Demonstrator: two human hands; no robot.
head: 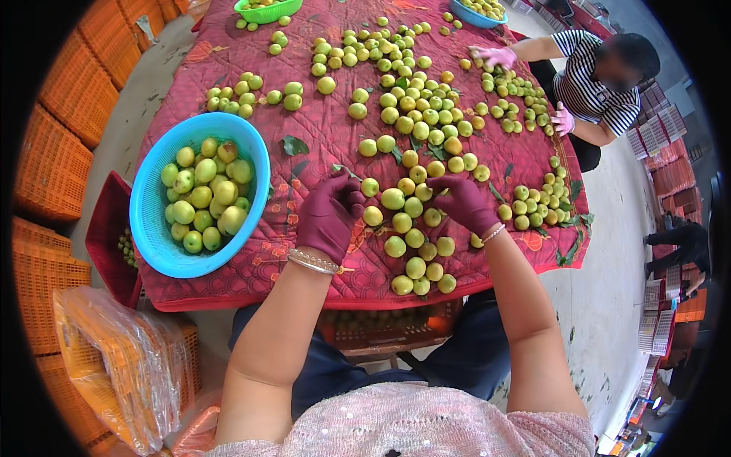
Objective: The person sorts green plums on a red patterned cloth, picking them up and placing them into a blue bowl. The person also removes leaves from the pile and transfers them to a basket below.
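My left hand, in a maroon glove, is over the quilted red tablecloth with its fingers curled. A small green leaf or stem shows at its fingertips. My right hand, gloved alike, has its thumb and index finger beside several yellow-green round fruits in the middle of the cloth; whether it grips one is unclear. More fruits lie in a loose column between my forearms. To the left, a blue plastic colander basket holds many of the same fruits, some with brown marks.
Across the table's right side a person in pink gloves handles fruits. A green basket and another blue basket stand at the far edge. Stacked orange crates line the left; a plastic-wrapped crate is near my left elbow.
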